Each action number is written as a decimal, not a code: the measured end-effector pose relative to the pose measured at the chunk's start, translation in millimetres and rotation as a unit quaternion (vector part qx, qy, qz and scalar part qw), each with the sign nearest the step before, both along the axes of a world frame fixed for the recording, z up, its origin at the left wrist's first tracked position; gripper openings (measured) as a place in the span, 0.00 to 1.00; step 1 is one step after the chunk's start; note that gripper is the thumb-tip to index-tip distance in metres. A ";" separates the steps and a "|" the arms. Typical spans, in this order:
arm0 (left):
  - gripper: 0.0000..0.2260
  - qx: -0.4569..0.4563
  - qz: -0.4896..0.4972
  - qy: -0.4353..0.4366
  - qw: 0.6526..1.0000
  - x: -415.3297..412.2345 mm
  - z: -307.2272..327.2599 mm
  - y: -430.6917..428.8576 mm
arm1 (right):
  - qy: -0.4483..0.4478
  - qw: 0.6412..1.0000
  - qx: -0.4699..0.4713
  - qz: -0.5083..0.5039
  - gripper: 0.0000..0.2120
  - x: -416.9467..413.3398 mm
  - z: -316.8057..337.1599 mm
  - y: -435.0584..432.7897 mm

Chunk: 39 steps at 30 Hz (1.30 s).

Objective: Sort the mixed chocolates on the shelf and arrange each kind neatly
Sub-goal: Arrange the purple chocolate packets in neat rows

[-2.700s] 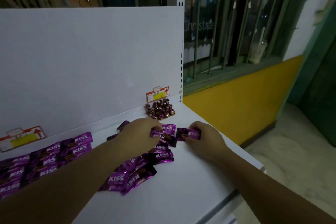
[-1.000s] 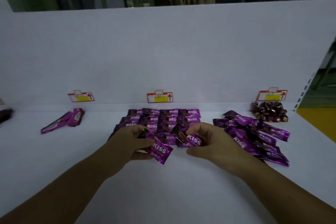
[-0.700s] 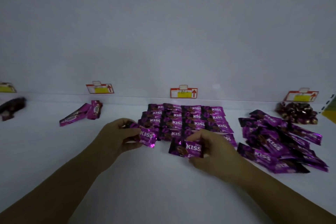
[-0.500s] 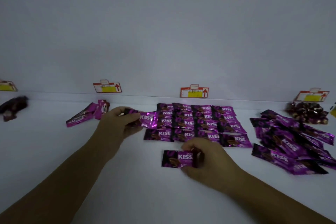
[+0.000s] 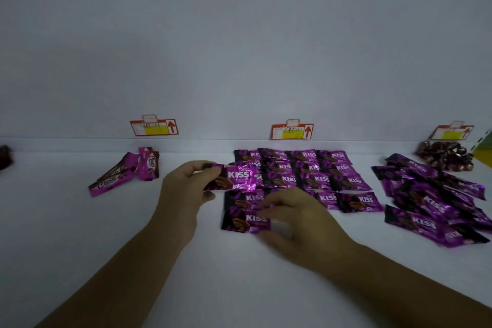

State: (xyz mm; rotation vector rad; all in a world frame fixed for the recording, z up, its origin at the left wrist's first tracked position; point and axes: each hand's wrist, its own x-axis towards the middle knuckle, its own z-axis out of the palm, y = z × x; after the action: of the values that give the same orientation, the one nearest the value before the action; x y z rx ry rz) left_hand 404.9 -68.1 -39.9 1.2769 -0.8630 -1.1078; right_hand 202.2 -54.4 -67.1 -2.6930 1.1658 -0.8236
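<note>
left hand (image 5: 183,189) pinches kiss packet (image 5: 234,177) (above sorted rows (image 5: 306,172)); right hand (image 5: 298,218) pinches front packet (image 5: 242,221) on shelf (image 5: 80,234)

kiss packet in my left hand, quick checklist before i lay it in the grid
1. Grip: ok, left hand pinches held KISS packet at its left end.
2. Kind: ok, it and the grid both read KISS.
3. Release: not ok, right hand pinches front packet at its right end.
4. Next slot beside front packet: cannot tell, right hand covers it.
5. Sorting: not ok, loose pile lies jumbled at right.
</note>
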 end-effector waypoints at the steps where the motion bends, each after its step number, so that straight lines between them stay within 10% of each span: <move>1: 0.06 0.004 0.003 -0.002 1.000 0.4 0.6 0.2 | -0.035 0.999 -0.008 -0.019 0.14 -1.2 3.5 -1.3; 15: 0.04 -0.011 -0.114 -0.057 0.992 -13.0 5.4 9.3 | -0.053 0.998 -0.026 -0.020 0.16 -3.8 28.9 -18.0; 19: 0.05 -0.196 -0.133 -0.421 0.876 -10.8 -8.1 19.3 | -0.095 0.994 -0.005 -0.062 0.14 -29.8 20.0 -21.1; 24: 0.13 -0.255 -0.240 -0.549 0.759 -18.5 -17.9 24.1 | -0.085 0.993 -0.047 -0.060 0.12 -42.7 -4.2 -10.1; 39: 0.12 -0.199 -0.220 -0.548 0.782 -21.5 -26.2 20.1 | -0.033 0.999 -0.029 -0.031 0.08 -47.4 -15.4 -11.7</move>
State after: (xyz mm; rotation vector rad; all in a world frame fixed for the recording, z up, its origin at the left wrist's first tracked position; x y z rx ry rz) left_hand 383.4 -48.0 -66.1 1.3309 -2.2330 -0.3424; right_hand 154.8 -66.1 -82.5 -2.6648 1.2358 -0.9605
